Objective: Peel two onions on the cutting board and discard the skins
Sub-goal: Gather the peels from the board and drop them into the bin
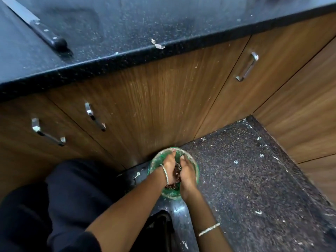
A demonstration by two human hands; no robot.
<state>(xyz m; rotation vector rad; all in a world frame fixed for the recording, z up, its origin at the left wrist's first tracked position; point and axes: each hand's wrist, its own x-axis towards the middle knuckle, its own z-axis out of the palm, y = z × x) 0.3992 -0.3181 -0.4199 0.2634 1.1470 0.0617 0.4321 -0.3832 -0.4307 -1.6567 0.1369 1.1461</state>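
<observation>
Both my hands reach down into a small round bin (196, 167) with a green liner that stands on the floor against the cabinet. My left hand (169, 163) and my right hand (187, 174) face each other palm to palm, fingers pointing down into the bin. A clump of dark reddish onion skins (176, 172) is pressed between the two palms, and more skins lie lower in the bin (171, 187). No onion and no cutting board are in view.
Above, a black-handled knife (39, 28) lies on the dark speckled countertop (127, 20), and a pale skin scrap (157, 44) sits near its front edge. Wooden cabinet doors (163, 99) with metal handles surround the bin. Small scraps litter the speckled floor (254, 179).
</observation>
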